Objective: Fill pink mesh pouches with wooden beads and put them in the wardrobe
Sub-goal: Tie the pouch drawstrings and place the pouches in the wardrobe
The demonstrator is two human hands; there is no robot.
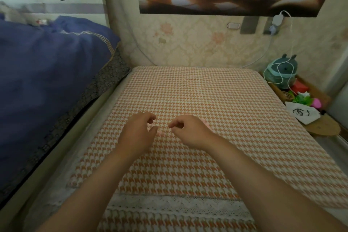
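pink mesh pouch (160, 133) only peeks out on the orange houndstooth cloth (207, 90), mostly hidden under the left hand (138, 131) and right hand (190, 131), both with fingers curled in over it, honestly can't tell if they're actually pinching it

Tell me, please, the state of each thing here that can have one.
left hand: fingers curled, pink fabric at the fingertips; grip unclear.
right hand: fingers curled, thumb meeting forefinger; contents hidden.
pink mesh pouch: mostly hidden under the hands; open or closed unclear.
charger: plugged into the wall.
blue duvet: rumpled.
white cable: looped around the green toy.
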